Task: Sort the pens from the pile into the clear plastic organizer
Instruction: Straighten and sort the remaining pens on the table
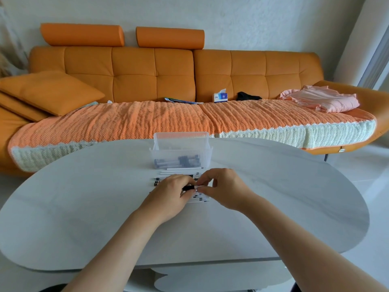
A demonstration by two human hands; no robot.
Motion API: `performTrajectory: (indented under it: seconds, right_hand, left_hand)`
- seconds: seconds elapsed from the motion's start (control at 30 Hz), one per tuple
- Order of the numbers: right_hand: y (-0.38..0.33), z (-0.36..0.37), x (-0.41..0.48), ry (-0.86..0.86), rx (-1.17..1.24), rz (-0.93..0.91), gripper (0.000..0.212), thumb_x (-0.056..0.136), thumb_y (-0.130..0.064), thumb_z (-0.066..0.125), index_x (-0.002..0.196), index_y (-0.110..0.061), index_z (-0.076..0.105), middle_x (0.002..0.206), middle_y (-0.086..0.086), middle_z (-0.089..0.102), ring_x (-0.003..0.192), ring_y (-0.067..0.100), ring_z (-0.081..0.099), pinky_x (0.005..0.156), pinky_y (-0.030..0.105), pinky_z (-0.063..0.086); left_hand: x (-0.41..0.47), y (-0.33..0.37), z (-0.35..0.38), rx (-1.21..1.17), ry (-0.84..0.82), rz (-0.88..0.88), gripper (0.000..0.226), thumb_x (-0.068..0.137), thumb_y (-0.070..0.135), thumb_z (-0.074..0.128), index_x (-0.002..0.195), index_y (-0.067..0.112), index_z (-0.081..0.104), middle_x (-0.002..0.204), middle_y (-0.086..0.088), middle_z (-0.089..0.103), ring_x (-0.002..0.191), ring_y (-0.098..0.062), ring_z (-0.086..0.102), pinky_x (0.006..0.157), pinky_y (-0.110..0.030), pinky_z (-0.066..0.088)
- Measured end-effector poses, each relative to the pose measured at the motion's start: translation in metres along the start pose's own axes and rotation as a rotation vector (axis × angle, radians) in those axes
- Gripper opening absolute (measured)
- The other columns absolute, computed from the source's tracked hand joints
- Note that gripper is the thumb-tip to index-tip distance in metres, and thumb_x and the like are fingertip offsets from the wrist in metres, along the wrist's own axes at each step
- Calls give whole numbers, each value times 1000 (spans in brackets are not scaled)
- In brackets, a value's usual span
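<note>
Pen [188,188] pinched at its ends by left hand [170,193] and right hand [224,187], over the pile [199,199]. Carry it level and lay it lengthwise in the organizer [181,144]

Grey table [84,207]: clear organizer [181,159], pen pile [179,175] just beside.

Pile of white pens [181,182] mid-frame on table; clear organizer [181,157] just behind, several pens inside.
</note>
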State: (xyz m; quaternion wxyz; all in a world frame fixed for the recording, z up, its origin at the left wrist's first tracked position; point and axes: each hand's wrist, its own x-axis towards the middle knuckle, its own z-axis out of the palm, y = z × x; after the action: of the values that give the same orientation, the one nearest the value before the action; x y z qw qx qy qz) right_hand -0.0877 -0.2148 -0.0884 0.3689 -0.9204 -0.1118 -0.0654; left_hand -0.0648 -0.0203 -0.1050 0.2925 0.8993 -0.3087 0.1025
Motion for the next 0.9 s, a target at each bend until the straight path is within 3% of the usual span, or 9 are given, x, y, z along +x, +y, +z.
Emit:
performTrajectory:
  seconds: [0.43, 0.5, 0.6, 0.67, 0.77, 0.9]
  right_hand:
    - [-3, 0, -1, -15, -45, -7, 2, 86, -33, 72, 86, -33, 70, 83, -16, 67, 64, -7, 53, 57, 13, 34]
    - [-3, -2, -1, -46, -64, 21, 17, 92, -39, 63, 80, -29, 70, 79, -11, 68, 62, -1, 55, 58, 21, 40]
    - [-2, -5, -3, -112, -123, 63, 37, 95, -53, 49, 84, -26, 72, 83, -5, 68, 74, 9, 61, 71, 34, 51]
    - [-1, -7, -4, -96, -148, 50, 34, 88, -61, 54, 94, -32, 70, 91, -12, 67, 77, 4, 60, 69, 28, 49]
    - [-1, -12, -5, -27, -174, -19, 18, 82, -45, 72, 95, -36, 64, 92, -19, 63, 70, -9, 55, 63, 18, 39]
    - [1, -16, -5, -40, -148, -13, 12, 91, -40, 64, 84, -30, 68, 88, -14, 65, 70, -2, 56, 64, 26, 44]
  left_hand:
    - [-1, -1, -2, 113, 51, -20, 6, 89, 36, 65, 93, 32, 62, 86, 18, 63, 80, -4, 53, 67, -28, 45]
    - [-1, 0, -3, 113, 64, -6, 7, 88, 35, 66, 93, 32, 62, 85, 20, 62, 78, -3, 53, 66, -28, 45]
    - [-1, 4, -5, 95, 65, 2, 7, 87, 34, 67, 93, 35, 63, 79, 24, 58, 74, -2, 51, 62, -25, 44]
    - [0, 6, -4, 93, 63, 1, 7, 87, 35, 67, 93, 35, 63, 83, 23, 61, 75, -2, 52, 63, -25, 45]
    - [2, 8, -3, 80, 59, -1, 7, 87, 33, 69, 91, 32, 64, 86, 19, 64, 77, -4, 54, 63, -24, 43]
    - [4, 10, -3, 79, 48, 13, 7, 86, 31, 69, 90, 31, 63, 80, 20, 59, 76, -5, 52, 60, -17, 34]
